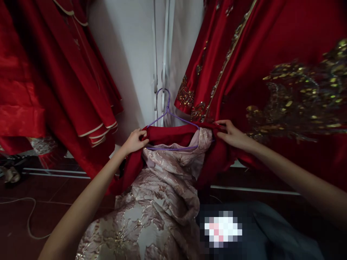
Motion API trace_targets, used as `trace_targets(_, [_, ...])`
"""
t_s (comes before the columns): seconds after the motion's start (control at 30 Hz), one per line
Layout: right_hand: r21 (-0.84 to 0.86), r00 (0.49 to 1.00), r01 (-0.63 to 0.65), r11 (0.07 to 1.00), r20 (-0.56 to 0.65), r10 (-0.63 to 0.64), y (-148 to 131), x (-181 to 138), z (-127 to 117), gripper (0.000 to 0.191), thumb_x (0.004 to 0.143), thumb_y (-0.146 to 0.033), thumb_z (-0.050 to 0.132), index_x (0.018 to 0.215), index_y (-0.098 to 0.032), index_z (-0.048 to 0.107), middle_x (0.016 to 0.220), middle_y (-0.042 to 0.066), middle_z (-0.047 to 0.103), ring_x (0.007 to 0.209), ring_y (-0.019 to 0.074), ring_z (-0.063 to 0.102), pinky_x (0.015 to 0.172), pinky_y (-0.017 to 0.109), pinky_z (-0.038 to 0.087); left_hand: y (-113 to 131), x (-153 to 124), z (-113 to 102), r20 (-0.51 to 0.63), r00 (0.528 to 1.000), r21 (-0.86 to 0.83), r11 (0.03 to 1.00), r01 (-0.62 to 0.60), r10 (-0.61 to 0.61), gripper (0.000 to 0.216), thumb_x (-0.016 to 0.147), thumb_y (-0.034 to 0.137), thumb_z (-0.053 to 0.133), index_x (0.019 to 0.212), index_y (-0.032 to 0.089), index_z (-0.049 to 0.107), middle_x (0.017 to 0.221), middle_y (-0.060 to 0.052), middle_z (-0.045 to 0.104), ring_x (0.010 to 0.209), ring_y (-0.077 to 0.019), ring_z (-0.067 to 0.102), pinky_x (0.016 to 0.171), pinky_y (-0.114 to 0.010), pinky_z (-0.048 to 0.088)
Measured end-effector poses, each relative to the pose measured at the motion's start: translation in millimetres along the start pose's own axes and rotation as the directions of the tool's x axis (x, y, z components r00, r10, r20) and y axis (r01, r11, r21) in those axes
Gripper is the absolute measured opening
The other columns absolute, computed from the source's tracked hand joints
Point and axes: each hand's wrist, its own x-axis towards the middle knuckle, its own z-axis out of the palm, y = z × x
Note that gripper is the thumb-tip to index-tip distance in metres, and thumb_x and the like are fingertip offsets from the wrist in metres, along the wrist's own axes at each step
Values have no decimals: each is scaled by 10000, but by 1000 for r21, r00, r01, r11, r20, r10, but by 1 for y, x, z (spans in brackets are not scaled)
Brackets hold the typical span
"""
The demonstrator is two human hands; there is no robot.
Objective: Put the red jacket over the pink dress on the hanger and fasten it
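Note:
In the head view a purple hanger (168, 111) hangs by its hook from a white metal rail (166, 47). A pale pink brocade dress (159, 195) with a raised floral pattern drapes from the hanger's right end and down toward me. A red garment (170, 135) spreads behind the dress, around the hanger's shoulders. My left hand (137, 140) is closed on the red cloth at the hanger's left end. At the right end my right hand (229, 134) pinches the red cloth's shoulder between thumb and fingers.
Red garments with pale piping (89, 108) hang at left. At right hang red garments with gold sequin embroidery (306, 97). A white cable (34, 220) and shoes (11, 175) lie on the dark floor. Dark cloth (276, 231) and a blurred bright patch appear at lower right.

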Motion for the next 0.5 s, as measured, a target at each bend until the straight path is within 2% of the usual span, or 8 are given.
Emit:
trace_targets(0.07, [38,996,-15,999,-85,18,-5,0,10,395,714,-296,533,1085,-196,443,952,108,638,816,226,628,642,324,488,1,0,1,-10,1000,20,1000,-12,12,126,693,232,494,622,195,397,633,21,398,696,-150,418,717,-276,348])
trace_targets(0.17, [-127,977,71,989,-192,-95,-14,-1,14,308,723,-345,575,995,-209,524,913,81,653,820,236,630,680,328,468,2,-1,1,-8,999,36,999,-35,36,127,699,228,494,628,196,393,642,17,407,698,-153,422,692,-271,340])
trace_targets(0.23, [-280,966,93,955,-207,-155,-21,-1,13,240,763,-402,555,902,-206,560,833,77,656,773,247,628,674,331,445,2,-2,0,-1,999,44,998,-40,40,119,704,223,491,634,196,399,650,15,412,695,-153,426,687,-270,341])
trace_targets(0.33, [-438,965,93,894,-180,-189,-32,0,15,275,821,-458,486,866,-195,553,767,92,646,717,260,614,641,331,411,2,-4,1,16,1000,67,997,-26,25,103,717,235,492,653,196,422,683,6,436,711,-159,438,703,-276,349])
trace_targets(0.4, [-471,966,61,880,-195,-172,-38,1,21,295,851,-449,436,942,-186,534,809,113,646,728,274,607,633,334,396,3,-5,2,33,999,98,995,-6,3,84,719,261,507,696,198,456,717,-3,462,736,-173,449,721,-289,352])
trace_targets(0.5, [-395,960,-54,917,-274,-61,-49,-1,44,343,879,-436,359,1071,-179,482,901,143,633,766,298,597,647,344,379,4,-3,4,82,996,155,988,20,-33,144,703,311,548,790,209,498,752,-13,493,779,-202,465,740,-313,353])
